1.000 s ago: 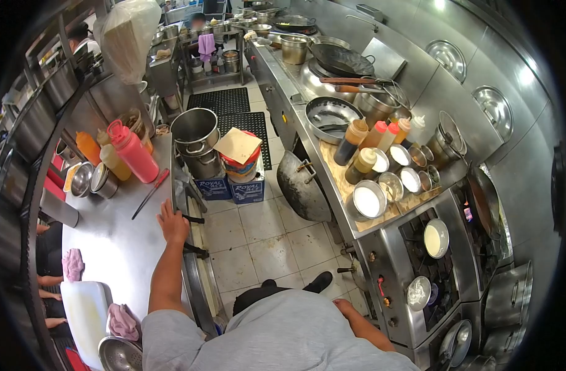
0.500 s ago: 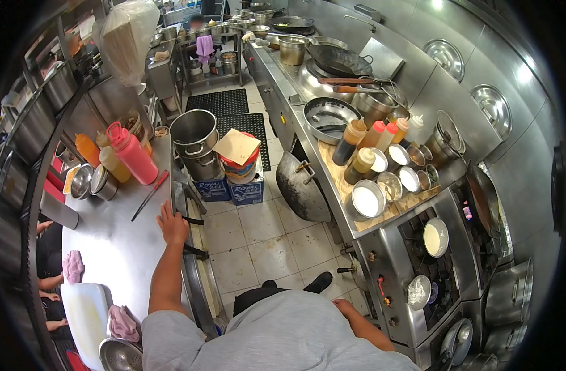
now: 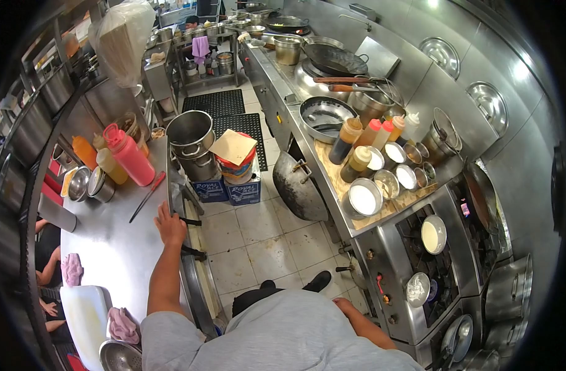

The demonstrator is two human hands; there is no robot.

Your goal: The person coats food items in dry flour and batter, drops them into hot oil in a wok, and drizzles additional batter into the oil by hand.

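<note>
My left hand rests on the right edge of the steel table, fingers spread, holding nothing. Just above it on the same table lies a thin tool with a red handle. Behind that stands a large pink bottle, with yellow and orange squeeze bottles to its left. Down at my right side, only a small part of my right hand shows beside the grey shirt; its fingers are mostly hidden by my body.
Across the aisle, a counter holds sauce bottles, bowls of white contents and a wok. Pans sit on the stove. A tall pot and blue boxes stand on the floor. People's arms show at far left.
The view has shifted slightly, so the counters sit a little further left. My left hand stays on the table edge. At far left, another person's arms have moved.
</note>
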